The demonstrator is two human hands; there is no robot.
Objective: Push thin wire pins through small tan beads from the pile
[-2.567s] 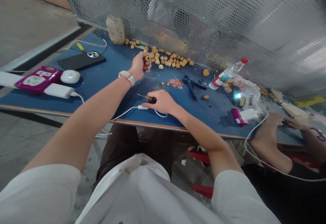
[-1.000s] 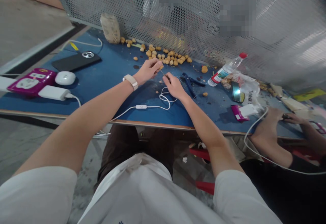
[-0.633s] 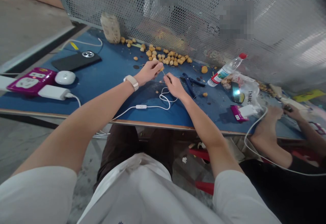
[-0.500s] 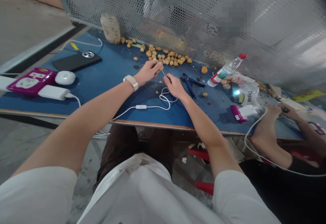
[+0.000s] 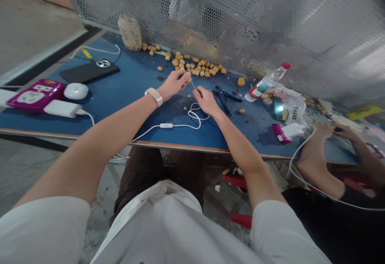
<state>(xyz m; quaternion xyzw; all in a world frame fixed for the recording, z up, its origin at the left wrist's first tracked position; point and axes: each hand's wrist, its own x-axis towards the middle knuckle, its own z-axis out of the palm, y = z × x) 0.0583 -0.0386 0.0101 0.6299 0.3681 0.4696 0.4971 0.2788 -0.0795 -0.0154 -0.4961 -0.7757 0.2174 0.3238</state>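
My left hand [image 5: 174, 84], with a pale band on its wrist, is closed in a pinch around a small tan ball [image 5: 189, 80]. Close by on the right, my right hand [image 5: 206, 99] grips a thin tool [image 5: 193, 84] whose narrow metal tip points at the ball. The fingers hide most of the tool, so its exact kind is unclear. A white cord [image 5: 195, 113] with an inline switch [image 5: 166, 125] loops on the blue table below my right hand. Behind my hands, many similar tan balls [image 5: 202, 71] lie in a loose pile.
Blue-handled pliers [image 5: 223, 100] and a bottle [image 5: 267, 83] lie right of my hands. To the left are a phone [image 5: 90, 71], a white case [image 5: 76, 91] and a purple power strip [image 5: 31, 95]. A perforated metal panel [image 5: 228, 23] borders the back. Another person's arm [image 5: 314, 156] rests at right.
My hands keep nearly the same pose, ball and tool still held close together. The other person's hand at the far right has shifted slightly.
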